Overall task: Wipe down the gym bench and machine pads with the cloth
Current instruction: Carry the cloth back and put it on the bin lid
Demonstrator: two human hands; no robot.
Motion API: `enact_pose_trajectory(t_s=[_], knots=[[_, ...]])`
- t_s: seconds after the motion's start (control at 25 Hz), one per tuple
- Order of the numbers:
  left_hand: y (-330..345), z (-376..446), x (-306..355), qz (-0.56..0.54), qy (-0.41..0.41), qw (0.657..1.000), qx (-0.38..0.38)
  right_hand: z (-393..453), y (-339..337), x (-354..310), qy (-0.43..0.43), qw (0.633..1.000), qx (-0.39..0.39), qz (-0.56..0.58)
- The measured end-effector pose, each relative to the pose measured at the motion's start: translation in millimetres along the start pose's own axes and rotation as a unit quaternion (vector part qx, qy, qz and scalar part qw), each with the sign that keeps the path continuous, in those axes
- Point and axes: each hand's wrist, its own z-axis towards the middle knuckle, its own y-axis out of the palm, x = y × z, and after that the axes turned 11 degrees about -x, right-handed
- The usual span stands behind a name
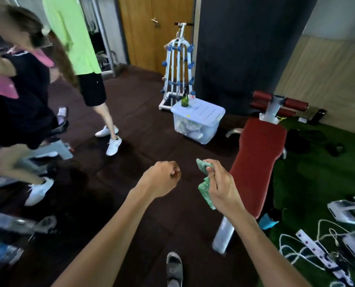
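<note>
- Cloth (pixel 203 184) — green, bunched, clamped in right hand (pixel 221 184) fingers, held in the air just left of the red bench (pixel 257 160).
- Left hand (pixel 162 179) — fingers curled together, holding nothing, near the cloth without touching.
- Red roller pads (pixel 280 103) — at bench's far end.

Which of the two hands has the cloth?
The right hand: its fingers pinch the green cloth beside the red bench. The left hand is curled, empty.

We see a green patterned cloth (pixel 203 186), a red bench pad (pixel 257 160) with dark red rollers (pixel 296 103), a dark brown floor (pixel 131 125), green turf (pixel 317 172) at right, a dark green bottle (pixel 185 100), and a neon-green shirt (pixel 73 32) far left.
</note>
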Motion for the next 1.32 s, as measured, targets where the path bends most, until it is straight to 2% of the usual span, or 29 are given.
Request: enact_pose_trajectory(t_s=[0.32, 0.56, 0.8, 1.04, 1.08, 1.16, 1.32], knots=[[-142.6, 273.8, -26.7, 0.024, 0.029, 0.999, -0.004, 294.2, 1.9, 73.5, 0.041, 0.999, 0.014, -0.023], [-227.5, 524.5, -58.0, 0.046, 0.07, 0.995, -0.047, 499.7, 17.1, 173.4, 0.116, 0.991, 0.067, -0.023], [-301.8, 752.7, -36.5, 0.091, 0.096, 0.985, -0.114, 677.2, -6.9, 258.5, 0.198, 0.974, 0.107, -0.023], [-312.9, 975.9, -6.7, 0.124, 0.11, 0.976, -0.139, 842.3, -34.8, 393.0, 0.261, 0.959, 0.107, -0.009], [-304.0, 1032.3, -7.4, 0.122, 0.096, 0.978, -0.141, 880.8, -32.1, 439.4, 0.269, 0.958, 0.098, -0.008], [-291.8, 1105.1, -11.3, 0.118, 0.079, 0.978, -0.151, 932.5, -23.3, 503.9, 0.286, 0.956, 0.072, 0.007], [-239.9, 1243.1, -45.5, 0.135, 0.036, 0.966, -0.219, 1016.4, 35.6, 644.3, 0.382, 0.922, 0.039, 0.039]])
